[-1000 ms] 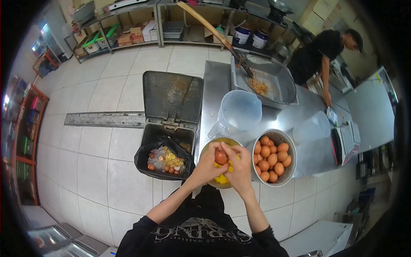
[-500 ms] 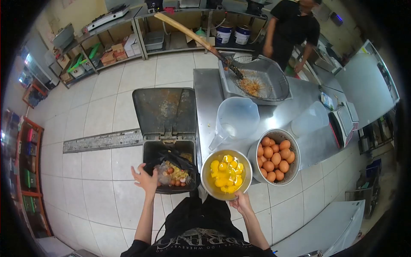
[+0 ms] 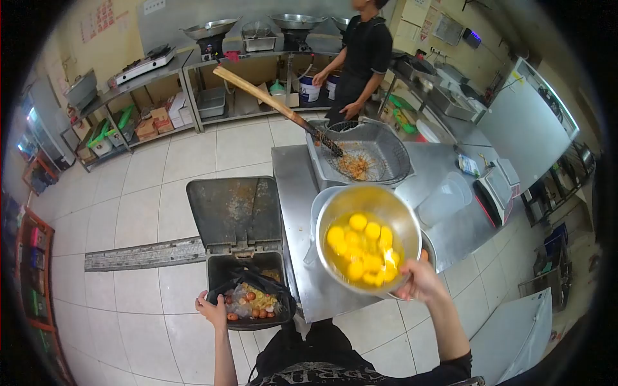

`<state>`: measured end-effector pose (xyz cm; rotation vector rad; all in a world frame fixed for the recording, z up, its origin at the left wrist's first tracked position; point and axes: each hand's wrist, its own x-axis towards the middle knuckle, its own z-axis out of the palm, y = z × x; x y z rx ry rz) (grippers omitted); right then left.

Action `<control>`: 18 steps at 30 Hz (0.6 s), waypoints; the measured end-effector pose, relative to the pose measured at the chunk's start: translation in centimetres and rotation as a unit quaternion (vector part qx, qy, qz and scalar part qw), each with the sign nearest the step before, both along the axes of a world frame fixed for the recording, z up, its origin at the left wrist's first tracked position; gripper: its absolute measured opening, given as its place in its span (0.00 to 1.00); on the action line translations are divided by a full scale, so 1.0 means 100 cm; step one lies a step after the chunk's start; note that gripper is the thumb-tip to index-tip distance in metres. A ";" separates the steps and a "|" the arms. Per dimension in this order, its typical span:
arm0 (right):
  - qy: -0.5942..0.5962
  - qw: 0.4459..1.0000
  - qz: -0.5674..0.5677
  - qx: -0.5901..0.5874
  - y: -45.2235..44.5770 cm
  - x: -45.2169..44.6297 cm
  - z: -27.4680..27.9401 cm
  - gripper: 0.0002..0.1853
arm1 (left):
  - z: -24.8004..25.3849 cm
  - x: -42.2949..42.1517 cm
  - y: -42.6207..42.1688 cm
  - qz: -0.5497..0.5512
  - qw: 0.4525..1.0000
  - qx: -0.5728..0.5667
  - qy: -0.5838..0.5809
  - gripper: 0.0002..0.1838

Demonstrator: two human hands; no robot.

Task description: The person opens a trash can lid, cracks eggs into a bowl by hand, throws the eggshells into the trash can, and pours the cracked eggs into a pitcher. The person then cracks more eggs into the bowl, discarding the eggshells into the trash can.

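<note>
My right hand (image 3: 421, 280) grips the rim of a metal bowl (image 3: 410, 222) that holds several yolks in clear egg white. The bowl is lifted over the steel table (image 3: 293, 193) and tilted, and it covers most of a pot (image 3: 429, 243) of brown eggs and a plastic jug (image 3: 317, 204). At the left edge of the open bin (image 3: 215, 267), my left hand (image 3: 214, 310) touches the black bag (image 3: 222, 286), fingers bent around its edge. Eggshells and scraps (image 3: 257, 302) lie inside the bag.
A grey tub (image 3: 315, 164) with a wire strainer stands at the table's far end. A clear container (image 3: 444, 201) and a scale (image 3: 499, 193) are on the right. The bin's raised lid (image 3: 233, 209) stands left of the table. A person (image 3: 364, 58) in black is behind the tub.
The egg between my hands is gone. My right hand has raised the bowl off the table, and my left hand has moved to the bin bag. The other person has moved left.
</note>
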<state>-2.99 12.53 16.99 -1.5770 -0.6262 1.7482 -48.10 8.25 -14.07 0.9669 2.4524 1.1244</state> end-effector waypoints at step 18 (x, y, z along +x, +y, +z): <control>-0.135 0.962 -0.047 0.234 0.135 0.023 -0.045 0.20 | -0.026 -0.017 -0.030 0.099 0.995 -0.011 -0.013 0.34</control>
